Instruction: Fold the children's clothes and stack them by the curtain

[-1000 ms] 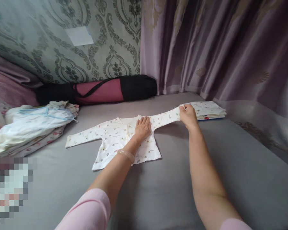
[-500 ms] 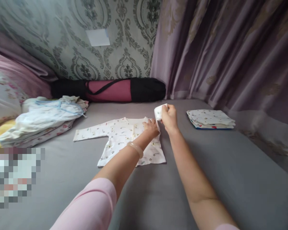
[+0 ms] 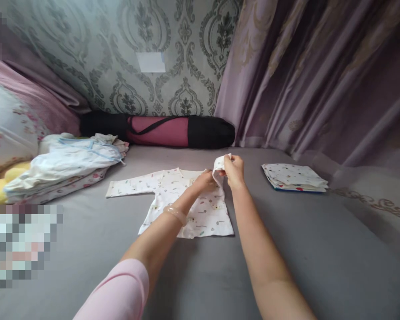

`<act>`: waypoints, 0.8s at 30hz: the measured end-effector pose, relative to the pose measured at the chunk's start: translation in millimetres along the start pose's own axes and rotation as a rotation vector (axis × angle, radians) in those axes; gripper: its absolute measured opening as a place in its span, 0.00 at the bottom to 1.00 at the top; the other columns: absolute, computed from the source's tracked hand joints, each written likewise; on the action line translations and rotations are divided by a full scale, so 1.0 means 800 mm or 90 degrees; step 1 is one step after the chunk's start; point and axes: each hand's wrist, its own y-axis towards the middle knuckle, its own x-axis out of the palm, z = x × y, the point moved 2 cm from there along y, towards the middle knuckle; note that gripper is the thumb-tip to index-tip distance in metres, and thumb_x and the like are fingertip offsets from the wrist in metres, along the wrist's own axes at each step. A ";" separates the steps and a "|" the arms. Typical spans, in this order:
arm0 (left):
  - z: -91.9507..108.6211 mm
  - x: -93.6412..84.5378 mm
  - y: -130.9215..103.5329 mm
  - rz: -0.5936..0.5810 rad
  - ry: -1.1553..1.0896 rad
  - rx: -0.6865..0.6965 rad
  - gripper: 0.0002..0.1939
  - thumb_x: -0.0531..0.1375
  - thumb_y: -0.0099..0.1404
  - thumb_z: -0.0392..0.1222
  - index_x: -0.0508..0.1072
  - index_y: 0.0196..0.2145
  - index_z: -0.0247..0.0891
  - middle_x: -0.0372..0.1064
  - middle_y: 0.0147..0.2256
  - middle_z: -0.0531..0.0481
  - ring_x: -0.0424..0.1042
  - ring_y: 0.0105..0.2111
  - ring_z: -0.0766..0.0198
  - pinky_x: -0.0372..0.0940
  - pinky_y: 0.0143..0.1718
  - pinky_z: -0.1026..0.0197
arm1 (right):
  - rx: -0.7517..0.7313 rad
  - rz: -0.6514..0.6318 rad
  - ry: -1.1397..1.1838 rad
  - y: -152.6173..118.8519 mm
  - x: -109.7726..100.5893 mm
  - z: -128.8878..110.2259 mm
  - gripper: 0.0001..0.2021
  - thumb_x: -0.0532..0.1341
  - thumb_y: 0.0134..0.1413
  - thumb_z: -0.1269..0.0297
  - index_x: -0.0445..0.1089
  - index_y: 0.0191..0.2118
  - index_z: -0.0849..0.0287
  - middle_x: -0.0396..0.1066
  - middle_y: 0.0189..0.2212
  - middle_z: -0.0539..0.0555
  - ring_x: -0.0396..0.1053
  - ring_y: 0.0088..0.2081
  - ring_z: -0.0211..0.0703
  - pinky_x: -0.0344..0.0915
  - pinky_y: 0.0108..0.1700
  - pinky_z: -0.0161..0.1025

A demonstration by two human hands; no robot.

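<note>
A white baby shirt (image 3: pixel 210 213) with small printed motifs lies spread on the grey sheet, its left-hand sleeve (image 3: pixel 133 184) stretched out flat. My right hand (image 3: pixel 235 171) pinches the end of the other sleeve (image 3: pixel 219 164) and holds it raised and bent back over the shoulder. At the base of that sleeve is my left hand (image 3: pixel 206 181), fingers drawn together on the fabric; the raised sleeve partly covers the fingertips. A pale bangle (image 3: pixel 175 215) circles my left forearm above the shirt front.
Folded printed clothes (image 3: pixel 295 178) lie in a stack at the right. To the left is a looser pile of baby clothes (image 3: pixel 66 162), beside a yellow item (image 3: pixel 6 182) and a floral pillow (image 3: pixel 10 129). A black and maroon long bag (image 3: pixel 166 132) lies along the wall.
My left hand has gone from lying spread on the shirt to fingers drawn in at the sleeve base. The raised sleeve is bent further over. The view has shifted slightly.
</note>
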 end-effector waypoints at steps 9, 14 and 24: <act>-0.090 -0.064 -0.059 0.141 -0.198 -0.227 0.16 0.54 0.63 0.42 0.74 0.43 0.31 0.74 0.35 0.45 0.73 0.38 0.58 0.67 0.42 0.58 | -0.033 -0.028 -0.084 -0.011 0.039 -0.001 0.16 0.54 0.61 0.59 0.67 0.49 0.63 0.74 0.31 0.57 0.70 0.19 0.38 0.66 0.19 0.33; -0.107 -0.062 -0.076 0.194 -0.328 -0.297 0.19 0.52 0.64 0.40 0.69 0.50 0.30 0.73 0.39 0.42 0.73 0.37 0.62 0.67 0.41 0.61 | -0.054 -0.095 -0.201 -0.028 0.077 0.012 0.17 0.53 0.62 0.56 0.66 0.49 0.60 0.75 0.32 0.56 0.73 0.23 0.40 0.69 0.26 0.35; -0.098 -0.067 -0.075 0.220 -0.282 -0.262 0.23 0.55 0.64 0.45 0.67 0.54 0.31 0.72 0.36 0.44 0.70 0.34 0.61 0.65 0.41 0.59 | -0.068 -0.254 -0.241 -0.016 0.075 0.039 0.18 0.46 0.67 0.56 0.67 0.47 0.60 0.75 0.42 0.59 0.75 0.29 0.39 0.70 0.29 0.34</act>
